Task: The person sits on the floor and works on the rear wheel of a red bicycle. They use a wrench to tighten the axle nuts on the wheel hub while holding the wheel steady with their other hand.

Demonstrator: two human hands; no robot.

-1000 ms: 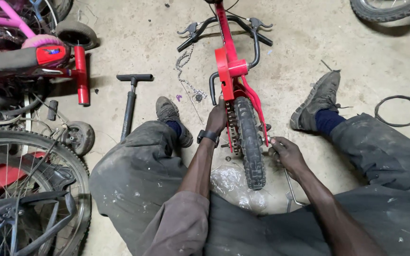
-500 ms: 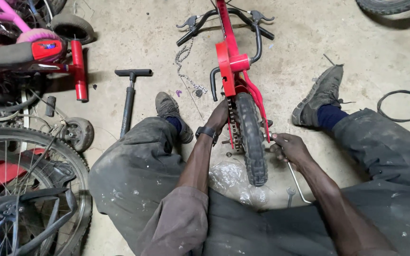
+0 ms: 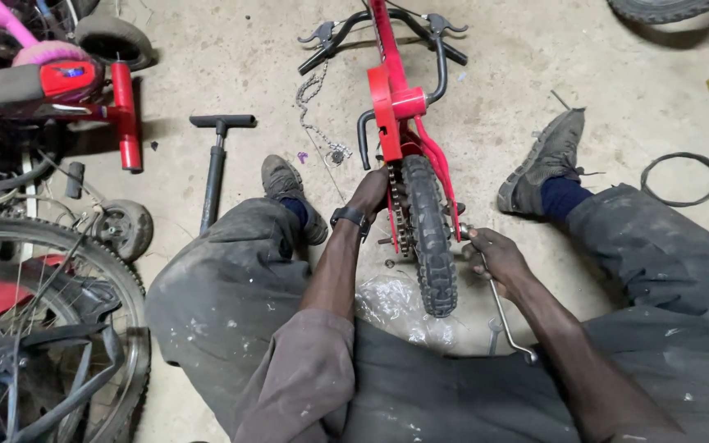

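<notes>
Red child's bicycle (image 3: pixel 395 107), inverted on concrete floor (image 3: pixel 601 74) between the person's legs. Rear wheel (image 3: pixel 430 238): left hand (image 3: pixel 371 193) closed on sprocket side; right hand (image 3: pixel 494 254) clamped round metal wrench (image 3: pixel 506 316) at axle. Black pump (image 3: pixel 213 164) lies left.

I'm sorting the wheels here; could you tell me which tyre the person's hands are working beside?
The knobby rear tyre of the red bike, between left hand and right hand; the other wheels lie apart.
</notes>
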